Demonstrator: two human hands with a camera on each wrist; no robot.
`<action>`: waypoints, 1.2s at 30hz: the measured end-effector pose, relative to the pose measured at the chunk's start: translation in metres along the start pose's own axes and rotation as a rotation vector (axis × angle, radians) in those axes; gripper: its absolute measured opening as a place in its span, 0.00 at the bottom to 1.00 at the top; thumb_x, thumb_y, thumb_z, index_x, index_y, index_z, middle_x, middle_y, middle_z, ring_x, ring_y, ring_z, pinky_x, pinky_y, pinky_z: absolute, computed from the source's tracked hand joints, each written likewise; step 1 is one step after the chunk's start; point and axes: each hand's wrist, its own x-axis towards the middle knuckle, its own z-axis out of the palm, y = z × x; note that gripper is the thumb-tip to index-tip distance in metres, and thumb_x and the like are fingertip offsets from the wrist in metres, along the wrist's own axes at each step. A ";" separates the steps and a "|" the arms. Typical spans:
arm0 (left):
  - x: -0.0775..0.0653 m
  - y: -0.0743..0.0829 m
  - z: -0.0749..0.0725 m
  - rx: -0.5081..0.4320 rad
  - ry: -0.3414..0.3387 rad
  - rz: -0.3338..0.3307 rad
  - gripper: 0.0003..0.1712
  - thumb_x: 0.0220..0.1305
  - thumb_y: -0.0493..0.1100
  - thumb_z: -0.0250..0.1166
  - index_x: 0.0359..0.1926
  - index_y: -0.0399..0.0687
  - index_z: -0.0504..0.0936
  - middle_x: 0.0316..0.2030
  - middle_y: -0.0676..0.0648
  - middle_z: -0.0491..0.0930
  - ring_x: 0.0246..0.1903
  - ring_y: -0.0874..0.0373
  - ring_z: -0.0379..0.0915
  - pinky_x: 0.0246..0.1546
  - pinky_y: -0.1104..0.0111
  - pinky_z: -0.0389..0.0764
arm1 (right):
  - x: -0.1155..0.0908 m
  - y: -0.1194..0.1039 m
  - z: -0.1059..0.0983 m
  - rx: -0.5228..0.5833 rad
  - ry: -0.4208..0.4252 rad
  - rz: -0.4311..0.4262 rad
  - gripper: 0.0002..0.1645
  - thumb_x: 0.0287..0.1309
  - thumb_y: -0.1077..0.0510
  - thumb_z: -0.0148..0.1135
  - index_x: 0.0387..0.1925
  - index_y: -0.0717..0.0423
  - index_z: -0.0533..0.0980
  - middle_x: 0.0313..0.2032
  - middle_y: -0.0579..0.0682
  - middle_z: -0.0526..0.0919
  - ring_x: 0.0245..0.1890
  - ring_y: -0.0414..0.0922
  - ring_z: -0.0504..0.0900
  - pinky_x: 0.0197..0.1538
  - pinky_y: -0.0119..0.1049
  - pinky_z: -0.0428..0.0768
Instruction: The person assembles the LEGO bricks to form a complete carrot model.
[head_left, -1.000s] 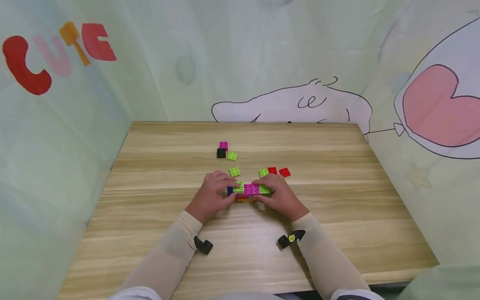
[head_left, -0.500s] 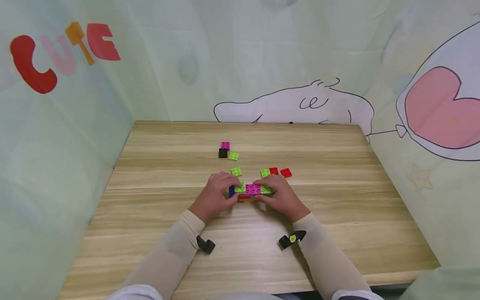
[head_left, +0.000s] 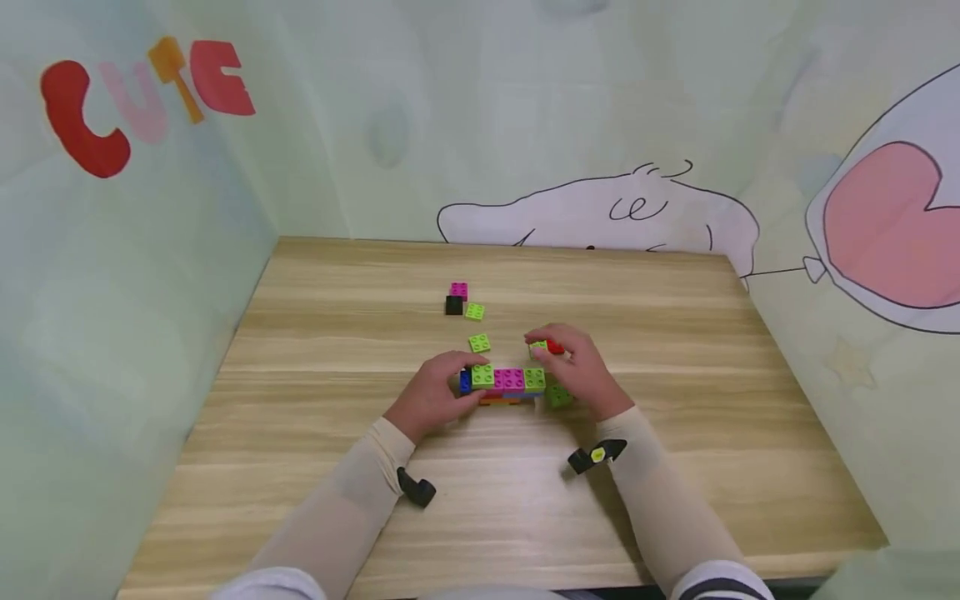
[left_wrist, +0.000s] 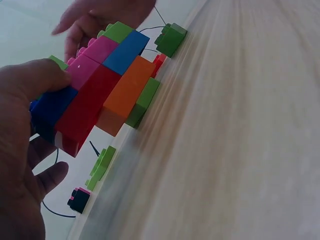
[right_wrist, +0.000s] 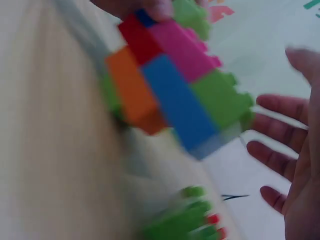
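Observation:
My left hand [head_left: 437,393] grips the left end of a stack of toy building bricks [left_wrist: 120,90], thumb and fingers on either side. The stack widens toward its top, over layers of orange, red and blue. Along its top are magenta bricks [head_left: 510,380], a green brick [head_left: 534,380] at the right end and a raised light green brick [head_left: 482,376] at the left. My right hand [head_left: 581,367] is off the stack, its fingers spread and apart from it in the right wrist view. From above, its fingertips are around a light green brick [head_left: 537,347]; contact is unclear.
A darker green brick [head_left: 558,396] lies right of the stack, under my right hand. Red bricks [head_left: 555,346] are partly covered by that hand. Farther back are loose light green bricks [head_left: 479,342], a black brick [head_left: 453,305] and a magenta brick [head_left: 459,289].
My right hand has let go of the stack's right end and moved back and slightly right to the loose bricks. The left hand stays on the stack. The head view has shifted slightly.

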 end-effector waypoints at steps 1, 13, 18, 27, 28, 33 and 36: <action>0.000 0.000 0.000 0.006 0.001 0.003 0.27 0.58 0.42 0.79 0.59 0.53 0.84 0.56 0.51 0.84 0.58 0.53 0.79 0.62 0.54 0.78 | 0.008 -0.002 -0.003 -0.008 -0.005 0.037 0.17 0.71 0.55 0.65 0.56 0.58 0.83 0.54 0.50 0.86 0.59 0.51 0.79 0.63 0.58 0.76; 0.002 -0.001 0.004 -0.019 0.002 0.061 0.25 0.57 0.43 0.80 0.56 0.53 0.86 0.51 0.53 0.86 0.52 0.58 0.80 0.57 0.57 0.81 | 0.111 -0.004 0.004 -0.326 -0.426 0.044 0.25 0.68 0.50 0.68 0.63 0.54 0.80 0.58 0.50 0.83 0.56 0.50 0.80 0.61 0.47 0.79; 0.006 -0.003 0.006 -0.034 0.043 0.051 0.24 0.55 0.43 0.81 0.54 0.53 0.87 0.51 0.53 0.87 0.52 0.59 0.81 0.57 0.57 0.81 | 0.136 0.002 0.015 -0.486 -0.530 -0.036 0.31 0.67 0.48 0.68 0.69 0.51 0.76 0.63 0.51 0.78 0.64 0.50 0.76 0.70 0.47 0.72; 0.011 -0.008 0.001 -0.035 0.076 -0.013 0.23 0.56 0.43 0.81 0.52 0.52 0.86 0.51 0.54 0.86 0.50 0.59 0.81 0.55 0.58 0.82 | 0.157 0.012 0.031 -0.625 -0.569 -0.123 0.31 0.67 0.47 0.69 0.68 0.50 0.77 0.63 0.52 0.76 0.63 0.52 0.73 0.69 0.48 0.71; 0.011 -0.008 0.001 -0.037 0.077 -0.016 0.23 0.56 0.43 0.81 0.52 0.52 0.86 0.51 0.54 0.86 0.49 0.59 0.81 0.54 0.58 0.82 | 0.158 0.014 0.034 -0.638 -0.567 -0.125 0.30 0.67 0.47 0.69 0.67 0.50 0.78 0.62 0.52 0.76 0.61 0.51 0.74 0.68 0.47 0.72; 0.010 -0.008 0.002 -0.047 0.086 -0.019 0.23 0.56 0.42 0.80 0.53 0.51 0.86 0.51 0.53 0.86 0.49 0.58 0.81 0.54 0.56 0.82 | 0.157 0.020 0.045 -0.666 -0.537 -0.115 0.24 0.66 0.49 0.70 0.61 0.48 0.81 0.58 0.51 0.78 0.57 0.50 0.73 0.64 0.48 0.74; 0.009 -0.008 0.002 -0.042 0.092 -0.019 0.24 0.56 0.42 0.80 0.54 0.51 0.86 0.52 0.52 0.86 0.51 0.57 0.81 0.56 0.55 0.82 | 0.157 0.021 0.047 -0.656 -0.539 -0.130 0.21 0.66 0.50 0.71 0.58 0.48 0.81 0.57 0.49 0.80 0.56 0.49 0.74 0.64 0.47 0.74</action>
